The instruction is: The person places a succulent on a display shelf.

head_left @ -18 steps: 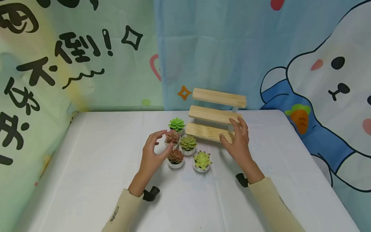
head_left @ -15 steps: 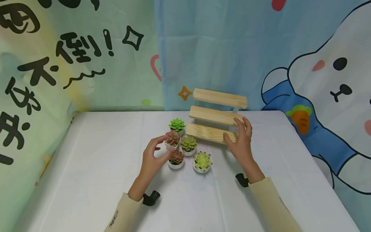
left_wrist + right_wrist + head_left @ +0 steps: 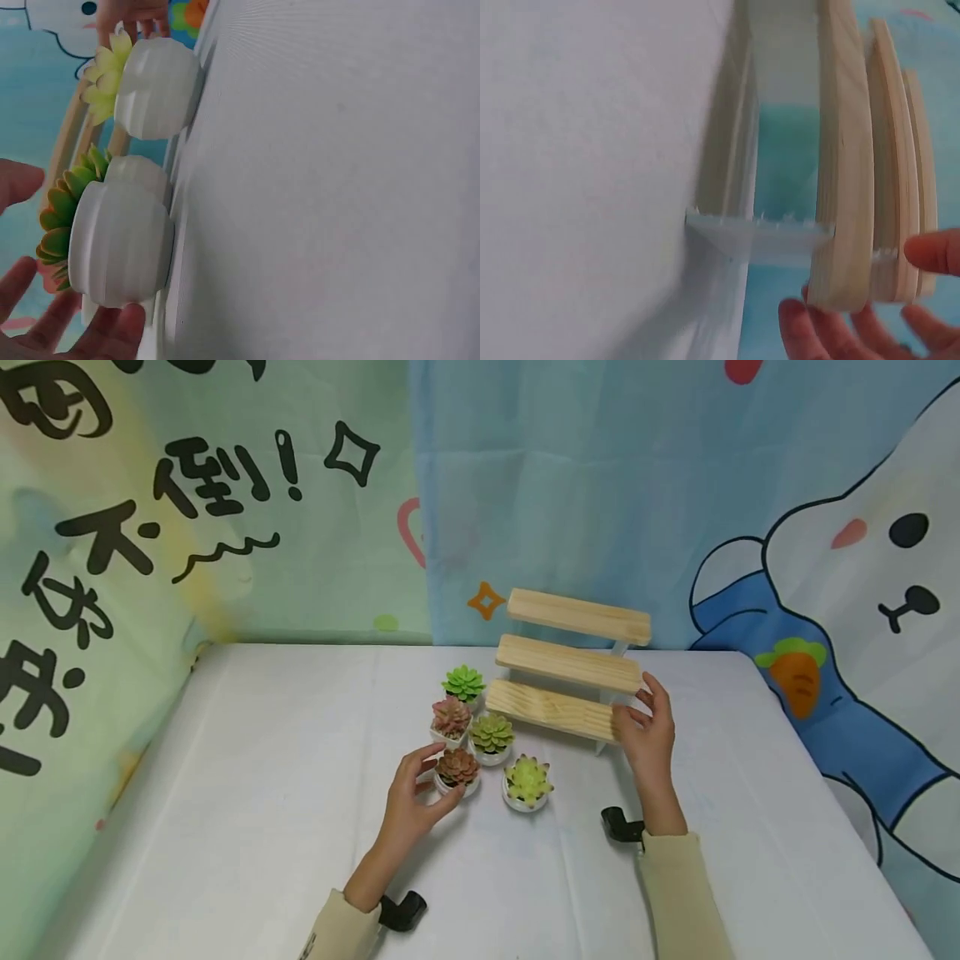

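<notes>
My left hand point(image 3: 411, 797) reaches around a potted succulent with reddish-brown leaves point(image 3: 457, 766), thumb and fingers spread to either side. In the left wrist view its white pot point(image 3: 120, 244) stands between thumb and fingers; a fingertip lies close to the pot, and contact is unclear. My right hand point(image 3: 651, 735) grips the right end of a three-tier wooden plant stand point(image 3: 555, 708). In the right wrist view the fingers point(image 3: 832, 337) curl under the plank ends, and the thumb point(image 3: 934, 251) lies against the middle plank's edge.
Other potted succulents stand close by: yellow-green point(image 3: 528, 781), olive-green point(image 3: 491, 733), pinkish point(image 3: 451, 717) and bright green point(image 3: 463, 683). The white table point(image 3: 262, 793) meets a printed cloth backdrop point(image 3: 315, 585) behind the stand.
My left hand has moved down from beside the pinkish succulent to around the reddish-brown one. My right hand has shifted right and closed its fingers on the stand's right end.
</notes>
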`<move>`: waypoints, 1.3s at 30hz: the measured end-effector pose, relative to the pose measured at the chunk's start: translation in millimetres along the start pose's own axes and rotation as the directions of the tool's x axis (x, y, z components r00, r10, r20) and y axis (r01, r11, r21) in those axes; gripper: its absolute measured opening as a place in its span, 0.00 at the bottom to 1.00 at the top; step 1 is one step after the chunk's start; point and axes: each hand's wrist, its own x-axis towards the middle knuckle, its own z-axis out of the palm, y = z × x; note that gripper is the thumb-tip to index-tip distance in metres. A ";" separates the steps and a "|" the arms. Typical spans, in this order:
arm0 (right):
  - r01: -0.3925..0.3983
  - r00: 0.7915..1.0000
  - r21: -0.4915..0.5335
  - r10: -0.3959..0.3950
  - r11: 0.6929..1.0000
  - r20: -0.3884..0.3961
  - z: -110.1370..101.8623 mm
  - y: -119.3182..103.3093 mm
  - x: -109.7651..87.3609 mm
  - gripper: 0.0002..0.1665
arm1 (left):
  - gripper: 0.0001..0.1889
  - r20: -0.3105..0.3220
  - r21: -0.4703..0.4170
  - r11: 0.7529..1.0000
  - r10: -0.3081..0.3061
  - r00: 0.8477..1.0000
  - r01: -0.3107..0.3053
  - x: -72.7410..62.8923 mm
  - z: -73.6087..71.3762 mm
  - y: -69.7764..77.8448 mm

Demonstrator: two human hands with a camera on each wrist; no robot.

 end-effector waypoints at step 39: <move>0.100 0.970 0.008 -0.099 0.995 0.224 -16.1 11.6 4.1 0.43 | 0.33 0.131 0.066 0.997 -0.049 0.990 0.041 10.7 0.6 2.0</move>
